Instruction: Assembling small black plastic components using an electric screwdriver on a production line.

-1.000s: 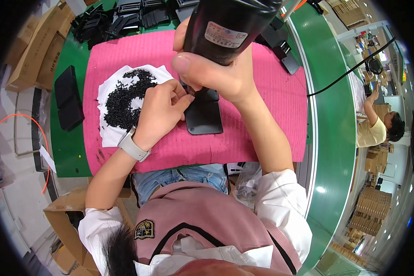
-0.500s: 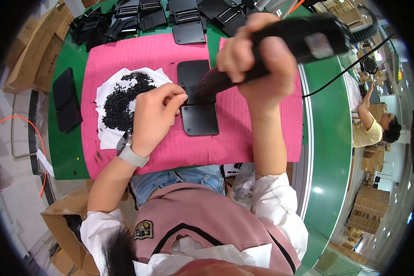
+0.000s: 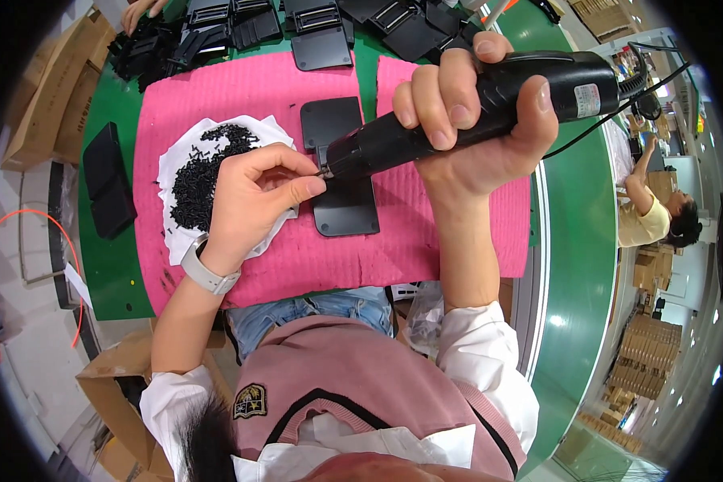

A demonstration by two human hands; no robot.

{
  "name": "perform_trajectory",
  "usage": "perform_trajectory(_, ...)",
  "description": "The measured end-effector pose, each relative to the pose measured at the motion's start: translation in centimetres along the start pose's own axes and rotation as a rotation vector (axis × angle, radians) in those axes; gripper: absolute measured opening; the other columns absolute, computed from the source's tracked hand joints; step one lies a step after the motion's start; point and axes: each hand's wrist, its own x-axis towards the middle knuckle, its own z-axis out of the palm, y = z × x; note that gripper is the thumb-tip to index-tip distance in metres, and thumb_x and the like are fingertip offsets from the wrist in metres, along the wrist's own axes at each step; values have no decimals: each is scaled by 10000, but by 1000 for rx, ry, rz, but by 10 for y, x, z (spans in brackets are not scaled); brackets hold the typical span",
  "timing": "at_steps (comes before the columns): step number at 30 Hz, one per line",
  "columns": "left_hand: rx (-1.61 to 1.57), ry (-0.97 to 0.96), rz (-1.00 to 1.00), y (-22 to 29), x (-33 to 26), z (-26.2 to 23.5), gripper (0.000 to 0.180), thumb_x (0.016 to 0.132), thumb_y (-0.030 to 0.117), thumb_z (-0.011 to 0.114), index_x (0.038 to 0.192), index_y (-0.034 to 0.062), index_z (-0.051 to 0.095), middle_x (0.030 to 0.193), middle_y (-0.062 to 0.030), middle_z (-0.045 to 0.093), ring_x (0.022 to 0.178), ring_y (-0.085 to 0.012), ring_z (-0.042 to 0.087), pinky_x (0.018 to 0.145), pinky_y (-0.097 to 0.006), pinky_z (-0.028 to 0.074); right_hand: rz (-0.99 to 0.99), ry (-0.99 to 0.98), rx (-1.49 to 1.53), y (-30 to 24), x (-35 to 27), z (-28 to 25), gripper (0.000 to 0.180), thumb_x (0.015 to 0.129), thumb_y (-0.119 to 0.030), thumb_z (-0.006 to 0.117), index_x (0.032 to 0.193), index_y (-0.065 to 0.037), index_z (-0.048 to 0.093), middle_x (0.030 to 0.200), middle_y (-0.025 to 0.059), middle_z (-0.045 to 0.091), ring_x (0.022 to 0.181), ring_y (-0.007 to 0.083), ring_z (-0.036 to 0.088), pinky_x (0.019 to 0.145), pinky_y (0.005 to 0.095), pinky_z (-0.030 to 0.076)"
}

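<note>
My right hand (image 3: 478,120) grips a black corded electric screwdriver (image 3: 510,88), tilted with its bit end down to the left. The fingertips of my left hand (image 3: 253,197) are pinched together right at the bit. Whatever they hold there is too small and covered to make out. Beneath the screwdriver's nose lies a black hinged plastic bracket (image 3: 345,210) with two flat plates; its middle is partly hidden. Beside my left hand, a heap of small black screws (image 3: 193,189) rests on a white cloth (image 3: 169,173).
A pink foam mat (image 3: 297,273) covers part of the green table (image 3: 108,281). Another black piece (image 3: 108,181) lies left of the mat. Several black brackets (image 3: 321,48) are piled at the back. Another person's hand (image 3: 140,12) reaches in at the far left; someone (image 3: 655,217) works at right.
The screwdriver has swung so its bit meets my left fingertips. My left hand has shifted slightly left and down. Another person's hand has appeared at the far left.
</note>
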Motion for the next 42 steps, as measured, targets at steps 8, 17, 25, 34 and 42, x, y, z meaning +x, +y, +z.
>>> perform_trajectory(8, 31, 16, -64, -4, -1, 1, 92, 757, -14, 728, 807, -25, 651, 766, -40, 652, 683, -65, 588, 638, -191, 484, 30, 64, -63, 3, -3, 9, 402, 914, -427, 440, 1100, -88, 550, 632, 5, 471, 479, 123, 427, 598, 335, 409)
perform_trajectory(17, 567, 12, 256, 12, -2, 15, 532, 652, 160, 811, 1081, 1, 540, 1091, -93, 562, 981, -219, 554, 819, -327, 449, 77, 52, -220, -15, 2, -14, 342, 911, -347, 447, 1078, -62, 536, 600, 23, 448, 455, 129, 406, 549, 327, 396)
perform_trajectory(25, 848, 58, 350, -7, -2, 12, 502, 724, 202, 753, 1121, -17, 538, 1103, -149, 532, 1007, -327, 534, 865, -384, 440, 103, 27, -441, -10, 1, -17, 285, 858, -251, 489, 1045, -37, 492, 570, 54, 439, 419, 139, 387, 459, 293, 362)
perform_trajectory(34, 843, 58, 349, -10, -1, 13, 425, 750, 141, 717, 1104, -15, 541, 1087, -148, 532, 992, -330, 539, 850, -383, 445, 196, 53, -700, -5, 8, 2, 226, 795, -198, 575, 895, -19, 479, 519, 52, 437, 394, 139, 406, 426, 280, 359)
perform_trajectory(42, 838, 60, 353, -10, -3, 13, 385, 759, 110, 696, 1089, -18, 545, 1069, -154, 535, 980, -339, 542, 848, -385, 443, 216, 46, -667, -5, 8, 4, 244, 792, -200, 564, 919, -13, 472, 514, 49, 426, 391, 134, 389, 410, 279, 342)
